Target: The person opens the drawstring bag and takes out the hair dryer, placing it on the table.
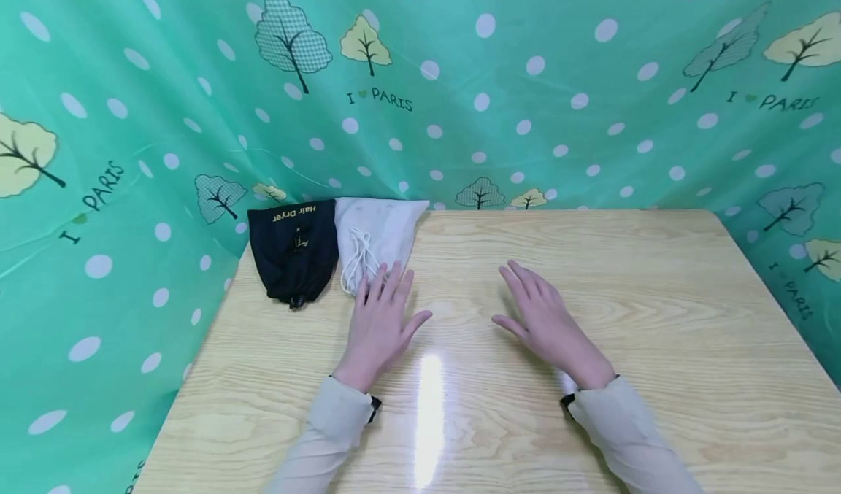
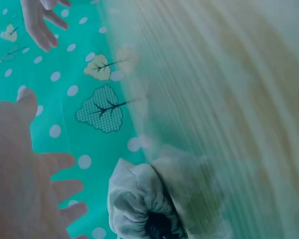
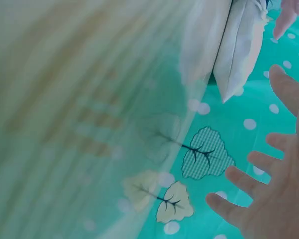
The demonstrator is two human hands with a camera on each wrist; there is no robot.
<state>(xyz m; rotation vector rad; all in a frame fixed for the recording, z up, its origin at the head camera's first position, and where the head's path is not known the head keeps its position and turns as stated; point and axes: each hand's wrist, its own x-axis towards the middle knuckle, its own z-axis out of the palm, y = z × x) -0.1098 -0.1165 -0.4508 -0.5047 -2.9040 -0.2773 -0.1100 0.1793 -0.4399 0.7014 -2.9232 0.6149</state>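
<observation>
A white drawstring bag [image 1: 388, 235] with loose white cords lies at the back left of the table. Left of it is a black drawstring pouch [image 1: 293, 249], printed "Hair Dryer" in gold, its gathered end and cord lock toward me. My left hand [image 1: 379, 327] is spread, palm down, its fingertips overlapping the front of the white bag in the head view. Nothing is in its grasp. Over the middle of the table, my right hand [image 1: 548, 326] has its fingers extended toward the back left, holding nothing. The white bag [image 3: 241, 47] also shows in the right wrist view.
A glossy light wood table [image 1: 624, 260] reflects a bright streak of light. Behind and beside it hangs a green dotted curtain [image 1: 525, 114] with printed trees, meeting the table's back edge. A dark band [image 1: 375, 408] shows at the left sleeve cuff.
</observation>
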